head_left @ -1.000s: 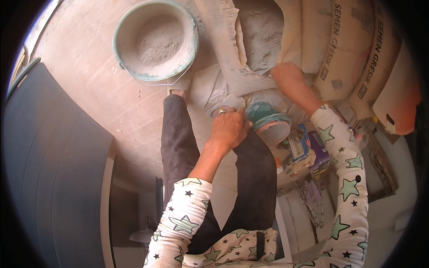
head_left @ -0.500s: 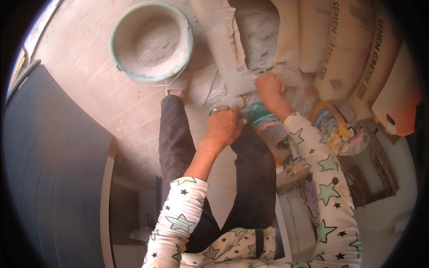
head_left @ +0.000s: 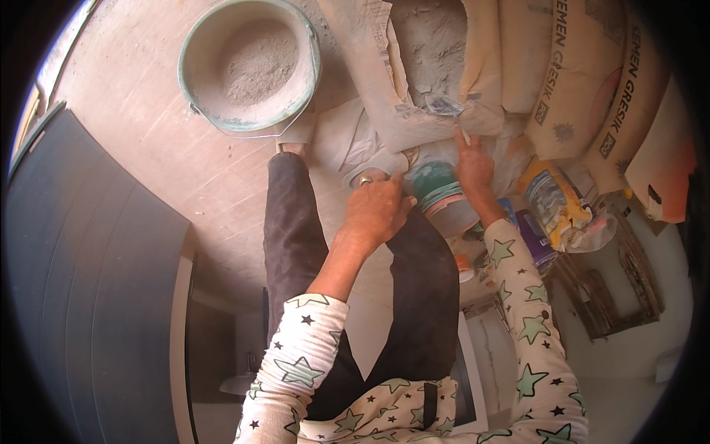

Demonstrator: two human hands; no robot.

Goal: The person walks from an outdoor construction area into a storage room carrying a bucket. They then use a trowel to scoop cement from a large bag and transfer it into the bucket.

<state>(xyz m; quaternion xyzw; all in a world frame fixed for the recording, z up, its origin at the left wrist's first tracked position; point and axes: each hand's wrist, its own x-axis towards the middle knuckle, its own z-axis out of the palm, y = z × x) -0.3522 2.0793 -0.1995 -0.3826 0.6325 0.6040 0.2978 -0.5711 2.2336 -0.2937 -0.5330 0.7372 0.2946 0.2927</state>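
Observation:
Near the mouth of a torn-open paper cement bag (head_left: 414,129), my right hand (head_left: 475,166) grips the pale handle of a trowel (head_left: 445,106). Its shiny blade lies at the near edge of the grey cement powder (head_left: 429,55) inside the bag. My left hand (head_left: 377,209), with a ring on one finger, rests by my right knee. Its fingers are curled in, seen from the back, and nothing shows in them. A round bucket (head_left: 251,122) with a greenish rim and wire handle stands at the far left, with grey powder in it.
Full paper cement bags (head_left: 573,81) stand at the right. A green tub (head_left: 435,185), a yellow packet (head_left: 555,200) and a purple package (head_left: 534,238) lie beside my right forearm. A dark panel (head_left: 89,281) fills the left side. My foot is just below the bucket.
My right hand has moved slightly right and nearer, off the bag's torn edge. The trowel's blade now shows at the cement. My left hand stays by the knee.

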